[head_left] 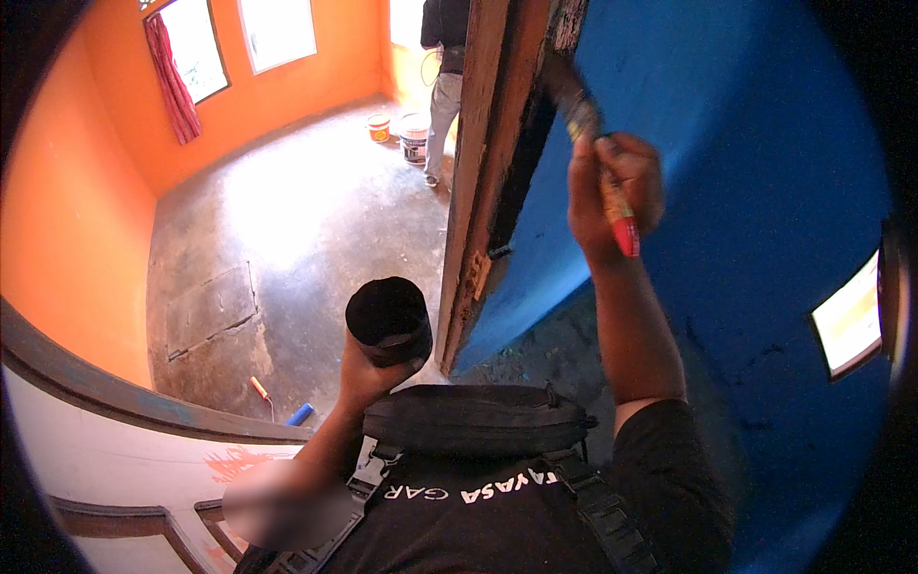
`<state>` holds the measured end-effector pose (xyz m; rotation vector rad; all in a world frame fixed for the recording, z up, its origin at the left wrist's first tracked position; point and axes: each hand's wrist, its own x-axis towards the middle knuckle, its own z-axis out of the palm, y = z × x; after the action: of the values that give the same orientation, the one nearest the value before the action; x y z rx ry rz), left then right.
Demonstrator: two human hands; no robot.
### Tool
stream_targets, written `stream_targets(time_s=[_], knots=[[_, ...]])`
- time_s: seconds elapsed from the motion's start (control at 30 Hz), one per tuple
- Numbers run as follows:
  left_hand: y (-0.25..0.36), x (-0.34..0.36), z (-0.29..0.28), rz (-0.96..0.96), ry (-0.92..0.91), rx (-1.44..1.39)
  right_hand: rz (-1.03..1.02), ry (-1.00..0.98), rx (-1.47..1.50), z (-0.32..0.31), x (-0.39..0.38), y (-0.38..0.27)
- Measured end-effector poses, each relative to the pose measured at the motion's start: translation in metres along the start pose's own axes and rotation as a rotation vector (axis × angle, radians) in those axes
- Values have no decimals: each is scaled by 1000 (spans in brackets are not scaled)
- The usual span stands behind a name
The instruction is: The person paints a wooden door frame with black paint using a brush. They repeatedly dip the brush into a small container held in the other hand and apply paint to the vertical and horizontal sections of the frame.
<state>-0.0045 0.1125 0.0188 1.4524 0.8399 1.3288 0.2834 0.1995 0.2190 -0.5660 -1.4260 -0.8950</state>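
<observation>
My right hand [626, 187] is raised and closed around a paintbrush [624, 232] with a red-ended handle. Its dark bristles reach up to the edge of the wooden door frame [475, 191], where a black strip runs beside the brown wood; blur hides whether they touch. Lower down, my left hand [363, 378] grips a black, cup-like paint container [390, 325] from below and the side. The container's open top faces up, and its dark inside makes the contents hard to make out.
A blue wall [746, 191] stands right of the frame. Through the doorway are a grey floor [316, 239], orange walls [115, 143], a small orange-and-white bucket [379, 128], a larger white bucket [414, 143] and a standing person [445, 105]. A blue paint roller [300, 414] lies near the threshold.
</observation>
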Motion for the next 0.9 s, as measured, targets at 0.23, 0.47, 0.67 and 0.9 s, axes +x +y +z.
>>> stream_targets(time_s=[0.23, 0.47, 0.67, 0.9], knots=[[4, -7, -1, -52, 62, -121, 278, -373, 207, -33, -69, -23], [11, -10, 16, 9, 73, -68, 145, -189, 263, -4, -2, 15], [18, -13, 18, 63, 72, 65, -114, 37, 105, 11, 60, 18], [8, -14, 18, 14, 86, 63, 122, -273, 239, -9, -37, -5]])
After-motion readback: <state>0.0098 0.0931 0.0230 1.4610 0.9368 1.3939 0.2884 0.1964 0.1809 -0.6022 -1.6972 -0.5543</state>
